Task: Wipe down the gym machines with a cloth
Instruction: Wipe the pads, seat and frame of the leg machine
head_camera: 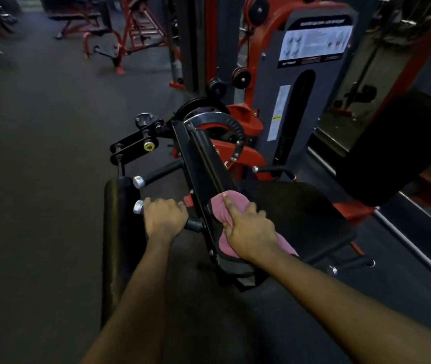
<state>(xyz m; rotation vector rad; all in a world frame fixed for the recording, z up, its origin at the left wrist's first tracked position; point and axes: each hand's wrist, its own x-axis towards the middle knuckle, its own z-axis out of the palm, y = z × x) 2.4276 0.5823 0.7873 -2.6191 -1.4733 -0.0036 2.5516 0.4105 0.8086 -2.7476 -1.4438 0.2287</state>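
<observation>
A red and black leg machine fills the middle of the view, with a long black arm [203, 164] running from a pivot disc down toward me. My right hand [248, 227] presses a pink cloth [221, 206] flat on the lower part of that arm, index finger stretched forward over the cloth. My left hand [164, 215] grips a black handle bar [194, 224] with a silver end cap that sticks out to the left of the arm. A black roller pad [117, 232] stands just left of my left hand.
The machine's black seat [301, 214] and backrest [403, 148] lie to the right. A grey weight-stack cover [295, 82] with an instruction sticker stands behind. Red benches and racks [119, 30] stand at the back left. Dark rubber floor [38, 153] spreads to the left.
</observation>
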